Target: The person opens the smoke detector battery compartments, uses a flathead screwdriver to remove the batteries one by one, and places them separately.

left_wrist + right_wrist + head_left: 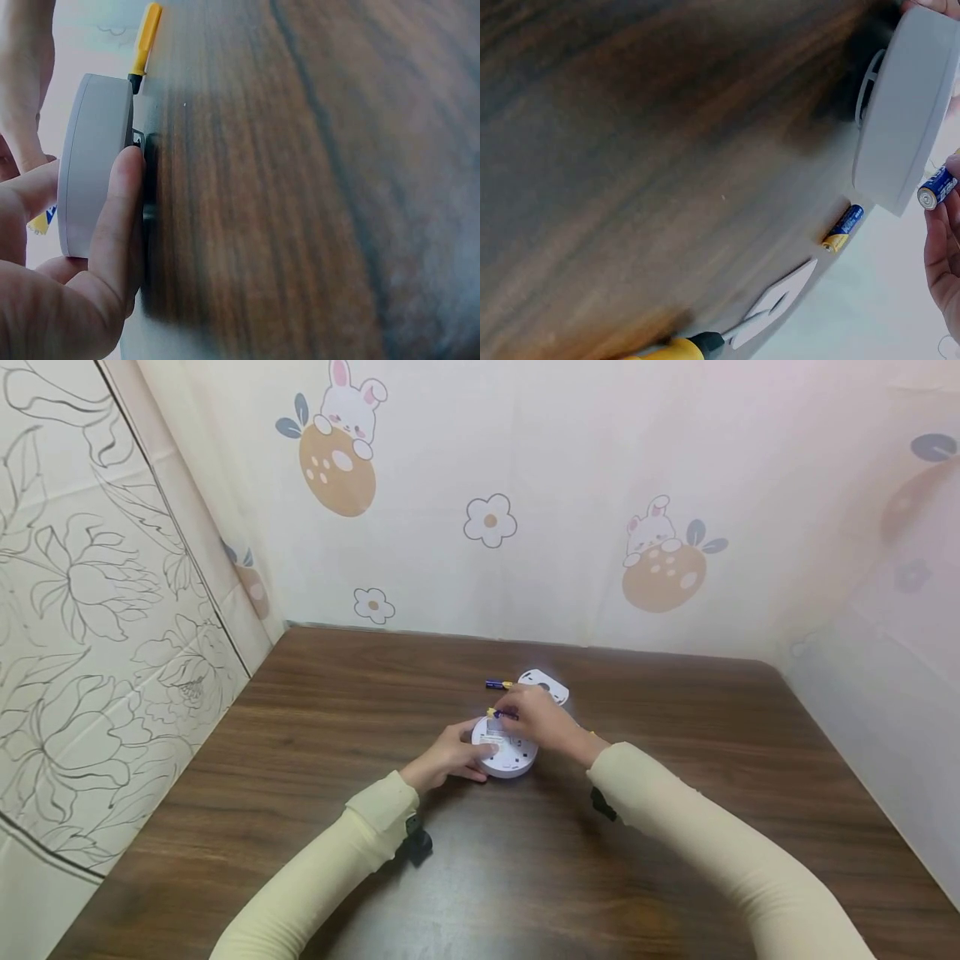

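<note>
One round white device [508, 767] is held in my left hand [450, 753], a little right of and below the centre of the head view, its printed face with the open compartment turned upward. My left thumb lies across that face, while the fingers [118, 199] bend round the side and lower edge, spread only as wide as the casing is thick; in the left wrist view one fingertip presses the grey-looking wall near mid-left of the frame. My right hand [542, 718] comes in over the device's upper edge, fingertips nearly together, pinching a blue and yellow battery [934, 190] between thumb and fingers. At the right edge of the right wrist view, I see its flat end sticking out of my grip beside the casing; whether it touches the compartment I can't tell. A second battery [844, 227] lies loose on the wooden table [315, 710], right of the lower centre in that same view. Lower down, a flat white plate [784, 294] rests near the bottom, with the shaft of a yellow-handled screwdriver [676, 350] reaching across it from the bottom edge. Pale sleeves [690, 814] cover my forearms toward the lower corners of the head view.
</note>
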{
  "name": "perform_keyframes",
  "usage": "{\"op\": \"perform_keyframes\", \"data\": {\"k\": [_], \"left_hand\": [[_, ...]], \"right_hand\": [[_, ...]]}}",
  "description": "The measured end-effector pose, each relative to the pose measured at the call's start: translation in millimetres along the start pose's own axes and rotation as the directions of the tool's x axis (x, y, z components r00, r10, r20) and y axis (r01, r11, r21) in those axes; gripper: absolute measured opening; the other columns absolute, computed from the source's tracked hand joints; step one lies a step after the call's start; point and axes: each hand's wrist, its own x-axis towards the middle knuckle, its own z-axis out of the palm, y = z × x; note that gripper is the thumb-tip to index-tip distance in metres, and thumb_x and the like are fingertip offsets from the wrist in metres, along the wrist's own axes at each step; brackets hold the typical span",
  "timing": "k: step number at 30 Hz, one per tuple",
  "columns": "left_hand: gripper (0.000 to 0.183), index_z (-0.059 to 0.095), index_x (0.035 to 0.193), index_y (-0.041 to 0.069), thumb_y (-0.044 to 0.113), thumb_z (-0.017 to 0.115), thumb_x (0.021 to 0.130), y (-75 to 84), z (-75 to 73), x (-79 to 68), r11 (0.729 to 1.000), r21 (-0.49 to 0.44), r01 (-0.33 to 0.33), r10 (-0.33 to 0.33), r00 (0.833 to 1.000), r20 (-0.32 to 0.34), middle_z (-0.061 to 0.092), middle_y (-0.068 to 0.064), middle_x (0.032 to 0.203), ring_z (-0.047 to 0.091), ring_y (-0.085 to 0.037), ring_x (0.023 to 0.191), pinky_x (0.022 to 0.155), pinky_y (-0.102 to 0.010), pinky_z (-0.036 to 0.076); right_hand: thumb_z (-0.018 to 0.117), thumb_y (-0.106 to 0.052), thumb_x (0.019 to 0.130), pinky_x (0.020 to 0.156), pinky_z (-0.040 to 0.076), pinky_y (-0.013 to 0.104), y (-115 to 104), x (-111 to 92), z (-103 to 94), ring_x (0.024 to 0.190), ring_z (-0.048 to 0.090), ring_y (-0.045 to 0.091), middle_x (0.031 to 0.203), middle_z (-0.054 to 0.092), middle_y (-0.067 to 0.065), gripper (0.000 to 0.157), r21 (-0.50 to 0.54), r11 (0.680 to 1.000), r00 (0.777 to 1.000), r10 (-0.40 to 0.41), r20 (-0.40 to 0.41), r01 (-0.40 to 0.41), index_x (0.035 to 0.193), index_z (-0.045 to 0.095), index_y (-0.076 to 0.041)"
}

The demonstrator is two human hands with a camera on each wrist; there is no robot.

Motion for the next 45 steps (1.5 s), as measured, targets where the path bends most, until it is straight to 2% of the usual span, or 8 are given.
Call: {"op": "perform_keyframes", "data": {"k": [9, 16, 19, 24, 34, 41, 45], "left_hand": [[0.062, 0.037, 0.146, 0.009, 0.007, 0.064, 0.091, -1.8, -0.4, 1.0, 1.000, -0.007, 0.009, -0.009, 1.000, -0.004, 0.056, -0.019, 0.104, 0.062, -0.023, 0.066, 0.064, -0.036, 0.060], [0.063, 0.036, 0.147, 0.008, 0.007, 0.065, 0.090, -8.2, 1.6, -1.6, 1.000, -0.017, 0.017, -0.017, 1.000, -0.002, 0.057, -0.018, 0.102, 0.062, -0.022, 0.063, 0.062, -0.036, 0.059], [0.063, 0.037, 0.146, 0.008, 0.007, 0.065, 0.090, -9.5, 1.9, -2.3, 1.000, -0.019, 0.025, -0.025, 1.000, -0.008, 0.057, -0.018, 0.102, 0.062, -0.023, 0.063, 0.062, -0.036, 0.059], [0.063, 0.036, 0.147, 0.008, 0.006, 0.065, 0.090, -8.1, 0.8, -1.9, 1.000, -0.022, 0.018, -0.019, 1.000, -0.014, 0.055, -0.018, 0.105, 0.062, -0.023, 0.063, 0.062, -0.036, 0.059], [0.063, 0.037, 0.146, 0.008, 0.007, 0.065, 0.090, -4.5, 0.3, -1.5, 0.999, -0.031, 0.017, -0.017, 1.000, -0.012, 0.054, -0.018, 0.108, 0.062, -0.023, 0.065, 0.062, -0.037, 0.059], [0.063, 0.037, 0.147, 0.010, 0.009, 0.066, 0.090, -1.8, 1.2, 0.5, 1.000, -0.022, 0.021, -0.022, 0.999, -0.027, 0.052, -0.019, 0.116, 0.063, -0.024, 0.066, 0.063, -0.036, 0.059], [0.063, 0.037, 0.147, 0.009, 0.007, 0.066, 0.090, -0.3, 1.5, -0.3, 0.999, -0.030, 0.020, -0.021, 0.999, -0.027, 0.053, -0.020, 0.114, 0.062, -0.023, 0.065, 0.062, -0.036, 0.059]], "right_hand": [[0.072, -0.006, 0.084, 0.070, 0.055, 0.028, 4.1, 10.6, -4.3, 0.080, 0.060, 0.018, 0.089, 0.065, 0.008, 0.015, -0.076, 0.996, 0.999, -0.053, -0.007, 0.052, 0.098, 0.073, -0.001], [0.071, -0.005, 0.086, 0.073, 0.056, 0.029, 11.2, 14.3, -0.1, 0.083, 0.063, 0.021, 0.092, 0.064, 0.010, 0.016, -0.050, 0.999, 1.000, -0.003, 0.017, 0.004, 0.101, 0.072, 0.001], [0.070, -0.004, 0.085, 0.075, 0.056, 0.032, 17.0, 16.8, 3.4, 0.084, 0.063, 0.022, 0.092, 0.064, 0.010, 0.016, -0.047, 0.999, 1.000, 0.007, 0.003, -0.007, 0.101, 0.072, 0.002], [0.070, -0.003, 0.085, 0.076, 0.055, 0.034, 28.2, 25.3, 9.6, 0.084, 0.062, 0.022, 0.090, 0.063, 0.009, 0.017, -0.068, 0.998, 1.000, 0.005, -0.024, -0.007, 0.101, 0.072, 0.002], [0.069, -0.002, 0.086, 0.080, 0.053, 0.035, 39.2, 37.6, 17.4, 0.087, 0.061, 0.024, 0.092, 0.063, 0.010, 0.017, -0.116, 0.993, 0.999, 0.033, 0.005, -0.032, 0.103, 0.071, 0.001], [0.067, 0.000, 0.087, 0.079, 0.053, 0.036, 44.9, 43.5, 20.7, 0.086, 0.061, 0.025, 0.090, 0.062, 0.010, 0.014, -0.177, 0.984, 1.000, -0.018, -0.001, 0.017, 0.100, 0.072, 0.000], [0.067, -0.001, 0.087, 0.080, 0.053, 0.037, 46.6, 46.8, 25.2, 0.088, 0.061, 0.026, 0.091, 0.062, 0.010, 0.014, -0.192, 0.981, 1.000, 0.003, 0.007, -0.002, 0.100, 0.072, -0.001]]}}
